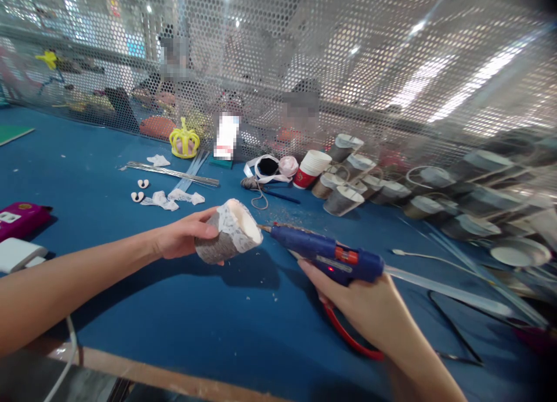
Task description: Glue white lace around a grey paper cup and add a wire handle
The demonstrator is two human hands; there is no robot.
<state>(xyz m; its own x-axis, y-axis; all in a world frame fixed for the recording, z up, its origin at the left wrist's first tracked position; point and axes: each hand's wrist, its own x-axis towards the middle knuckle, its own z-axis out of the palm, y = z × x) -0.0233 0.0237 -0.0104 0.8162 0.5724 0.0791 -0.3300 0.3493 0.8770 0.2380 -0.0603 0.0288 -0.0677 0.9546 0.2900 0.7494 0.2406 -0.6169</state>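
Tilted on its side, a grey fabric-wrapped cup [217,243] with white lace around its rim is gripped by my left hand [185,235]. Its open mouth faces right. My right hand [354,300] is wrapped round the handle of a blue glue gun [317,248], whose small red light is lit. The nozzle points left and is close to the lace rim; whether it touches cannot be made out. A clear glue stick [448,292] sticks out of the gun's back. Red-handled scissors [348,335] lie beneath my right hand, partly hidden.
Several grey-wrapped cups [343,201] and stacked paper cups [311,169] stand at the back right. Lace scraps [161,200], metal wires [174,173] and a yellow crown-shaped piece [184,142] lie behind the cup. A perforated metal screen [261,54] borders the blue table [195,321]; people are beyond it.
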